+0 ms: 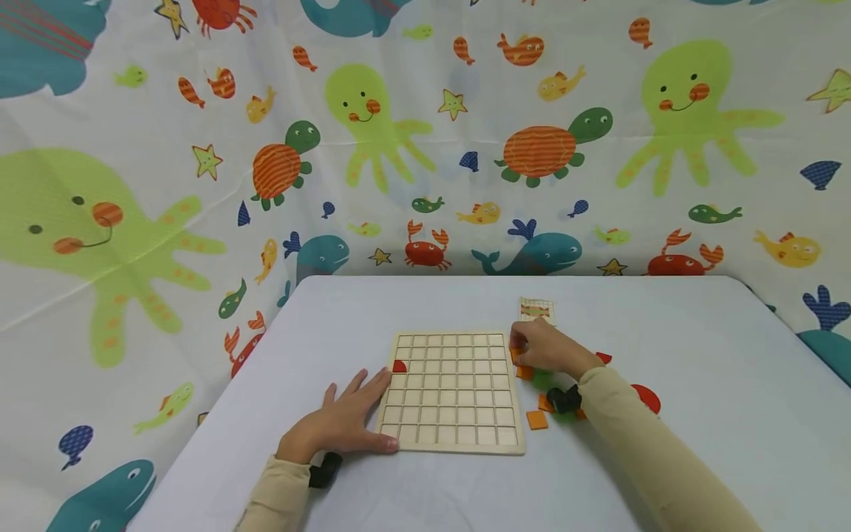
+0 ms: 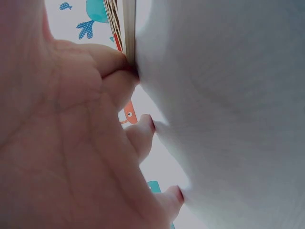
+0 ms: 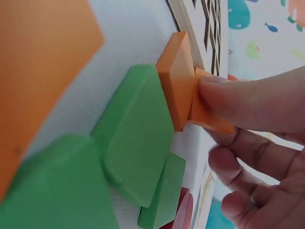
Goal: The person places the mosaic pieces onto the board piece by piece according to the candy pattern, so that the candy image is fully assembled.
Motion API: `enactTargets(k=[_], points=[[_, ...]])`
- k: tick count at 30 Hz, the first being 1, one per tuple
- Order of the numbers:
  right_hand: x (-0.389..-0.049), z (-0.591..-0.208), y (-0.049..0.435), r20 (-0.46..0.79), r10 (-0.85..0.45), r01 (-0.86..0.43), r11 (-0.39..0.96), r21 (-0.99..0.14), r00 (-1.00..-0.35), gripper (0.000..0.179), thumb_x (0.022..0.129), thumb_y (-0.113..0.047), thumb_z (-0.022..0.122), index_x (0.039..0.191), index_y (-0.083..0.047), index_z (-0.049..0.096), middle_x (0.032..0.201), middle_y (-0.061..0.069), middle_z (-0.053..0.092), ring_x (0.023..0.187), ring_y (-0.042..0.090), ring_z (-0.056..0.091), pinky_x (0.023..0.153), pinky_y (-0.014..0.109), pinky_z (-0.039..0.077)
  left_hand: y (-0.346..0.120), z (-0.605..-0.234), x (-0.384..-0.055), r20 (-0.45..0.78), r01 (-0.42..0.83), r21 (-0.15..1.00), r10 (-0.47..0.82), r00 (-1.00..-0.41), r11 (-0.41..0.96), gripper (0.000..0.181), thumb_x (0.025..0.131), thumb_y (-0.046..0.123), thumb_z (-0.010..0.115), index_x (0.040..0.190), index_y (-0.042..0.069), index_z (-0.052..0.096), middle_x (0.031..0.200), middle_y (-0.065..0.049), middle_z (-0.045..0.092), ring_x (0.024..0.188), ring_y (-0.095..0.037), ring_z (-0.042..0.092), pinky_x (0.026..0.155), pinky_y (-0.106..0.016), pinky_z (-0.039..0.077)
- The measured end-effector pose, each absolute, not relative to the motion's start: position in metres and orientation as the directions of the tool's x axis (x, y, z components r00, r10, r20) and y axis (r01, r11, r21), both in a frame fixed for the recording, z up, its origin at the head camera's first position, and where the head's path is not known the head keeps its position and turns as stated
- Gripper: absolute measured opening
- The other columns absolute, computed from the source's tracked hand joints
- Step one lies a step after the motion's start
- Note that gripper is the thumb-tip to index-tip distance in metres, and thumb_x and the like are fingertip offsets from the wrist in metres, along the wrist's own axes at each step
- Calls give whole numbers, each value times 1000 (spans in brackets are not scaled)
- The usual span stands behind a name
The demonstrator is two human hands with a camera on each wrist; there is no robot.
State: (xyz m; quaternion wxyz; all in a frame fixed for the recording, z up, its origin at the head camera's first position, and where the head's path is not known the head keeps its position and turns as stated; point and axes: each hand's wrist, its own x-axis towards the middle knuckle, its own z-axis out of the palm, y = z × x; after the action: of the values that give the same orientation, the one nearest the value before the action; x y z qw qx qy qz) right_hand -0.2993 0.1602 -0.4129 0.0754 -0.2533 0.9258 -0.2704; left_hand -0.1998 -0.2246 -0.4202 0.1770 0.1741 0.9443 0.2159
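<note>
A wooden grid board lies on the table, with one red rounded piece in a cell on its left side. My left hand rests at the board's left edge with fingers spread, fingertips and thumb right at the frame. Beside the board's upper right side, my right hand pinches an orange tile between thumb and index finger. Another orange tile stands close against it in the right wrist view, and green pieces lie next to that.
A small pattern card lies behind my right hand. Right of the board are a loose orange tile, more orange and green pieces, and a red piece partly behind my right sleeve. A sea-animal cloth hangs behind the white table.
</note>
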Motion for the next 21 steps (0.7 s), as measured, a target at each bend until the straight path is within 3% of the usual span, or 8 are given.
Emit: enactTargets(k=[9,14,16,21], points=[[-302,-413,155,116,-469,-441,679,-587,-875,9,95,3,72,95,-5,69,87,2,63,83,22,56,77,37,54,-225,-423,-202,-266,241,450,387,-883,860,120,83,58,88,171,8,24,178,-7,21,164,-40,6,121,-77,-3],[-302,-415,148,153,-441,-427,631,-648,-884,4,98,1,73,96,-2,71,90,5,66,77,21,58,69,34,55,-225,-421,-202,-269,241,452,389,-881,859,119,83,58,88,171,8,24,178,-8,20,163,-40,5,121,-77,-3],[-300,-416,144,136,-433,-395,590,-705,-891,3,98,2,73,98,0,71,91,7,67,72,22,61,65,34,57,-225,-421,-202,-270,244,452,393,-879,858,120,84,58,87,171,8,23,178,-8,20,163,-40,5,121,-77,-3],[-297,-417,129,45,-447,-302,522,-798,-893,6,100,2,71,106,-1,73,96,8,67,74,21,67,73,33,61,-224,-423,-201,-272,244,448,391,-879,860,120,83,59,87,171,9,23,178,-6,20,164,-39,5,121,-77,-2]])
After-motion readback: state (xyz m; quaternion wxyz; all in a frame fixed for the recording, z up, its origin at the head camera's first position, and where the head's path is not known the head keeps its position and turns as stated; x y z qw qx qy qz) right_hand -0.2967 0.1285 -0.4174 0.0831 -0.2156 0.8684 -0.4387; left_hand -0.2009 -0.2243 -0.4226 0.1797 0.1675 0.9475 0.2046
